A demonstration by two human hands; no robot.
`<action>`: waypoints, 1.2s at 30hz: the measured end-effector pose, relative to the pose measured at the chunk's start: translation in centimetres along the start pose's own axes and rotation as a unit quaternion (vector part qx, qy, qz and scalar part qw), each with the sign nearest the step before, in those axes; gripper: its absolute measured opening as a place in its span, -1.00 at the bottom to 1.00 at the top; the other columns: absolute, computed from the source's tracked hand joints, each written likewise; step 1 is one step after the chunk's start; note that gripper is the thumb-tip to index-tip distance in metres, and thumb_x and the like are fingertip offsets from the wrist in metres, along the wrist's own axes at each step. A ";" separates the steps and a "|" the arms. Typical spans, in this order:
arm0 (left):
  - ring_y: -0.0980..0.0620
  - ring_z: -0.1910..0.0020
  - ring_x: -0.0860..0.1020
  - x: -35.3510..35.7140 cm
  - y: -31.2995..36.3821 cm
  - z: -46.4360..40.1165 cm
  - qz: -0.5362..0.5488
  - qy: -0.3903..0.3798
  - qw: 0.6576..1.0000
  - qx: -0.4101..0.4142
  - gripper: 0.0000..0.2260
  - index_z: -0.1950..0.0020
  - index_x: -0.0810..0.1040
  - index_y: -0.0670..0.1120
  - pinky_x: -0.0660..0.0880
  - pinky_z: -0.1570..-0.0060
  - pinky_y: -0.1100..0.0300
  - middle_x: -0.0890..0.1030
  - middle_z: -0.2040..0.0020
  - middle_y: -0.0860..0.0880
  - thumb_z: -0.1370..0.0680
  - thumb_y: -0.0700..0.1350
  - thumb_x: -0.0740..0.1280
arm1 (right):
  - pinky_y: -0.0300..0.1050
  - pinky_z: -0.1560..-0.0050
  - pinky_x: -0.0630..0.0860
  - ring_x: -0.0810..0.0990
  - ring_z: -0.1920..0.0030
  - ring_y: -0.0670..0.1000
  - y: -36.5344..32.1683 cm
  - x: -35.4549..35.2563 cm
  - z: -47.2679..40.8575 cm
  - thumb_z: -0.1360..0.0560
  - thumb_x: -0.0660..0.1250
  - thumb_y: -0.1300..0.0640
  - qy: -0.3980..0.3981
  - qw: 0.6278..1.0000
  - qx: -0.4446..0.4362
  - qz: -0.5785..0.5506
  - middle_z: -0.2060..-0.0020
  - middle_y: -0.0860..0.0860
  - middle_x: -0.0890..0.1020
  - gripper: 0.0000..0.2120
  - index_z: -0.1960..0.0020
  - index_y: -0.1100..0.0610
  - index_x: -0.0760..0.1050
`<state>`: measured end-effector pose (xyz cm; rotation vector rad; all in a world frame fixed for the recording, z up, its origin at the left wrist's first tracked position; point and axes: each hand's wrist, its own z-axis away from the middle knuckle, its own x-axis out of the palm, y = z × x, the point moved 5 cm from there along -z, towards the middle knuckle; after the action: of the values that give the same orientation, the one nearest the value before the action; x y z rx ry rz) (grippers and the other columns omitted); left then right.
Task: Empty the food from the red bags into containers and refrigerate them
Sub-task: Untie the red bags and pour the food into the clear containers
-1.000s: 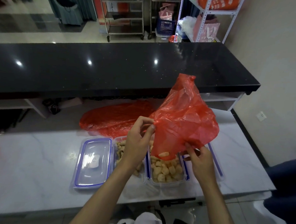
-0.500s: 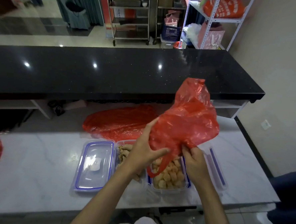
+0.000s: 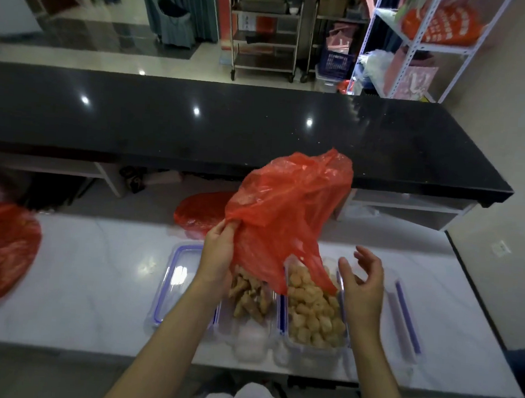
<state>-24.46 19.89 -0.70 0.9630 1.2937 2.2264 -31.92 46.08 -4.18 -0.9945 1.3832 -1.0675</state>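
Observation:
My left hand point(image 3: 219, 253) pinches the edge of a limp red plastic bag point(image 3: 280, 212) and holds it up over two clear containers on the white counter. The right container point(image 3: 310, 354) is filled with round fried pieces point(image 3: 313, 309). The left container point(image 3: 246, 339) holds longer fried pieces point(image 3: 249, 299). My right hand point(image 3: 363, 285) hovers open beside the bag's hanging tail, above the right container's edge, holding nothing.
A blue-rimmed lid point(image 3: 176, 282) lies left of the containers and another lid point(image 3: 404, 315) lies to the right. A second red bag point(image 3: 202, 210) lies behind, a third red bag point(image 3: 3, 250) at far left. A raised black counter point(image 3: 228, 129) runs across the back.
My right hand has let go of the red bag and opened. My left hand now holds the bag alone and has lifted it up and to the left.

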 end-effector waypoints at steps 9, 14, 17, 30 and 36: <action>-0.10 -0.14 0.69 -8.0 1.2 1.3 -0.140 0.027 0.989 0.034 -0.56 -0.42 0.44 0.02 0.67 -0.06 0.05 0.65 -0.25 -0.23 -0.60 -0.31 0.40 | 0.11 -0.01 0.69 0.68 -0.22 0.08 -0.6 10.9 3.7 -0.55 0.41 0.05 -0.290 0.930 0.128 -0.188 -0.31 0.01 0.60 -0.37 -0.54 -0.23 0.28; 0.09 -0.36 0.57 -10.5 2.7 2.6 -0.238 -0.064 0.959 0.138 -0.23 -0.59 0.19 0.25 0.62 -0.20 0.15 0.46 -0.46 0.00 -0.48 -0.08 0.48 | -0.19 -0.02 0.64 0.68 -0.15 -0.09 -2.2 15.1 5.5 -0.52 0.43 0.38 -0.281 0.951 0.049 -0.122 -0.19 -0.06 0.65 -0.45 -0.40 -0.02 0.44; 0.06 -0.32 0.60 -11.2 2.4 2.2 -0.188 -0.128 0.974 0.019 -0.38 -0.51 0.38 0.22 0.61 -0.17 0.13 0.55 -0.42 -0.06 -0.47 -0.05 0.43 | -0.23 0.09 0.65 0.70 -0.02 0.11 -3.6 17.1 7.2 -0.48 0.46 0.30 -0.282 0.958 0.045 -0.024 0.02 0.02 0.68 -0.67 -0.11 -0.05 0.52; -0.21 -0.05 0.71 -19.5 4.7 -6.6 -0.069 0.005 0.989 -0.132 -0.60 -0.28 0.47 -0.12 0.71 0.01 -0.06 0.68 -0.13 -0.25 -0.51 -0.40 0.43 | -0.19 -0.16 0.60 0.67 -0.11 -0.12 -9.5 22.5 9.8 -0.59 0.28 0.41 -0.258 0.953 -0.125 0.096 -0.04 -0.17 0.72 -0.63 -0.10 -0.02 0.67; -0.34 -0.16 0.67 -22.5 6.5 -8.8 -0.077 -0.122 0.974 -0.176 -0.61 -0.34 0.55 -0.15 0.65 -0.13 -0.22 0.66 -0.20 -0.35 -0.55 -0.44 0.34 | -0.10 -0.23 0.54 0.53 -0.29 -0.12 -12.1 23.6 7.1 -0.56 0.45 0.01 -0.135 0.977 -0.114 0.123 -0.29 -0.22 0.53 -0.62 -0.33 -0.26 0.48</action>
<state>-15.31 -2.69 -6.27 0.9281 0.8011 2.0496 -26.56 19.77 1.51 -1.0578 1.3789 -0.5765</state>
